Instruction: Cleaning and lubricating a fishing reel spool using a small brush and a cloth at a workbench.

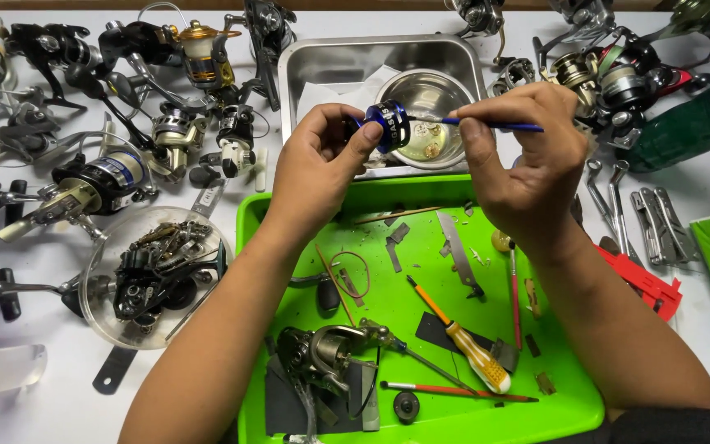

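My left hand [318, 160] grips a small blue and black reel spool [389, 125], holding it up over the steel tray [322, 62]. My right hand [527, 156] pinches a thin blue-handled brush [499, 126], whose tip touches the spool's side. Both hands hover above the far edge of a bright green tray [569, 395]. A small steel bowl [431, 92] sits in the steel tray just behind the spool.
On the green tray lie a dismantled reel body [322, 353], an orange-handled screwdriver [462, 341], a red-tipped brush [454, 390] and small parts. Several fishing reels crowd the table's left and top right. A clear dish of parts [154, 275] sits left; pliers [659, 222] lie right.
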